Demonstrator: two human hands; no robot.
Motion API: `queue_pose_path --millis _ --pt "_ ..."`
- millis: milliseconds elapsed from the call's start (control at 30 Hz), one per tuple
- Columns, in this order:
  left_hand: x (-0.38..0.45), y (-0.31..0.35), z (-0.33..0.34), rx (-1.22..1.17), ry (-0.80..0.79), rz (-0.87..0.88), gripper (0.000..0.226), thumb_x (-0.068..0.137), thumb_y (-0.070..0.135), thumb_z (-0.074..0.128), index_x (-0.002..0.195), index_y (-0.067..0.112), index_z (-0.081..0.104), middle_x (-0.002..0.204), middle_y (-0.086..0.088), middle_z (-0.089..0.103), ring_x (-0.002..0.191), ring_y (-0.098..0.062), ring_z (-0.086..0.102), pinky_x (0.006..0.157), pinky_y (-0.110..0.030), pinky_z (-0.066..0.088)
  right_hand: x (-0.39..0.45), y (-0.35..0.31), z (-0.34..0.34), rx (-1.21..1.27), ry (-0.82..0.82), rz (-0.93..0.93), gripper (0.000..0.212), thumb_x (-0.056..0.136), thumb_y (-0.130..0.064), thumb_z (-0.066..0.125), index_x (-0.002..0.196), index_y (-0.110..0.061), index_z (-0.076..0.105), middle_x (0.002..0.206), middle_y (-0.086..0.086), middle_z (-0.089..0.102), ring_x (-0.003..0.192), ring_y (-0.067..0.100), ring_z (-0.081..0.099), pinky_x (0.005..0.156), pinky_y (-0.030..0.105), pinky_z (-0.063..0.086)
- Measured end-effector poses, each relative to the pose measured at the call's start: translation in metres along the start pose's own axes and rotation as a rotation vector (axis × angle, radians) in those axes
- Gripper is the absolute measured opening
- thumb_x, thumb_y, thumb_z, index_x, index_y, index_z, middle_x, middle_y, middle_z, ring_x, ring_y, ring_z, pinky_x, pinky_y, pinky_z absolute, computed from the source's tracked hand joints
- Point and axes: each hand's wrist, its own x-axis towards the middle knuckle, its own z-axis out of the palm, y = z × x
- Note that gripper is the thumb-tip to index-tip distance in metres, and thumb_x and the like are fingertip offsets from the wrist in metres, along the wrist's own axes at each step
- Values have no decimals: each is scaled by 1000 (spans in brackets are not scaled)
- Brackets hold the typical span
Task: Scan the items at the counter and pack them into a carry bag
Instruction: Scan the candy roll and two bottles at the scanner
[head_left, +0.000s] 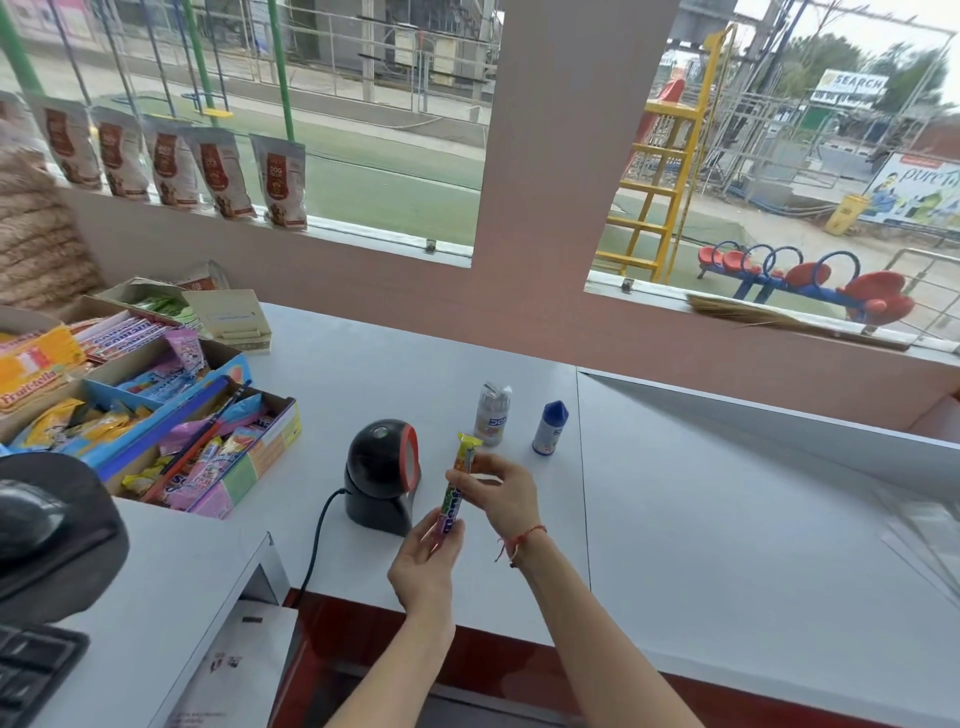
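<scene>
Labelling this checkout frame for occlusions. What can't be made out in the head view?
- Carry bag: none in frame; where it is cannot be told.
- Candy roll: middle and lower end covered by the left hand and right hand; barcode not visible.
- Scanner: window seen edge-on; whether it is reading cannot be told.
- White bottle and blue-capped bottle: labels too small and blurred to read.
- Keyboard: cut off by the left edge.

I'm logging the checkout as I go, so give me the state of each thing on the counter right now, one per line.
Mentos roll: held in both hands beside the scanner, off the counter.
Left hand: gripping the roll's lower end.
Right hand: gripping its upper part.
Barcode scanner: upright, cable attached.
White bottle: standing, untouched.
Blue-capped bottle: standing, capped, untouched.
Candy display boxes: open, stocked.
Carry bag: not in view.
</scene>
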Motion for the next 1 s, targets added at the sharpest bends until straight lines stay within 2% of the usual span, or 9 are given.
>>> queue_pose_path --millis 167,267,367,433,633,733,800,900,1000 --pt "5 -15 6 156 55 103 26 70 -2 77 86 17 70 87 1 70 93 -27 67 94 -41 51 13 -2 1 -51 27 21 38 66 -19 85 98 -9 70 97 10 74 89 26 72 82 39 60" --pt "11 -22 20 346 16 192 26 71 3 77 91 20 72 91 -3 75 91 -24 70 88 -35 54 28 7 -12 36 259 97 37 65 -13 84 95 -12 62 89 11 73 81 26 73 75 40 62" --pt "21 -24 42 792 -76 378 27 74 7 75 101 13 73 94 -6 76 85 -17 68 75 -18 50 43 25 -44 43 458 219 25 68 -10 80 80 -17 59 79 13 74 67 27 73 73 44 62" --pt "30 -25 56 1006 -99 420 26 75 12 75 101 14 73 97 -5 76 88 -19 66 78 -25 50 53 35 -60 -32 419 259 10 73 -6 75 80 -12 70 76 15 74 66 27 71 78 44 60" --pt "42 -9 76 1277 -321 549 19 85 22 65 101 16 73 105 -4 72 103 -24 59 81 -27 42 62 35 -69 -511 260 153 24 88 -14 60 107 -17 74 111 6 73 102 23 66 85 22 46" --pt "26 0 42 1268 -401 642 19 88 20 60 102 20 72 105 4 71 101 -15 60 84 -22 43 30 38 -55 -592 325 33 28 89 -13 56 110 -20 72 119 4 65 96 19 64 82 19 41" --pt "11 7 1 1255 -388 689 18 89 20 59 101 21 71 104 6 71 100 -12 60 86 -20 45 -5 44 -36 -598 378 -90 26 89 -11 56 108 -21 71 113 2 60 83 15 62 81 25 48" --pt "-19 27 -74 1232 -240 821 18 89 17 59 103 17 70 103 4 71 99 -9 60 85 -14 42 -66 58 9 -558 413 -304 22 88 -5 58 97 -18 73 99 0 59 74 13 61 72 34 56" --pt "-47 50 -148 1234 -38 867 22 91 11 54 107 13 68 108 -1 70 105 -16 60 90 -16 39 -129 76 65 -511 286 -383 21 87 -4 59 93 -18 74 94 -4 60 78 11 62 74 22 51"
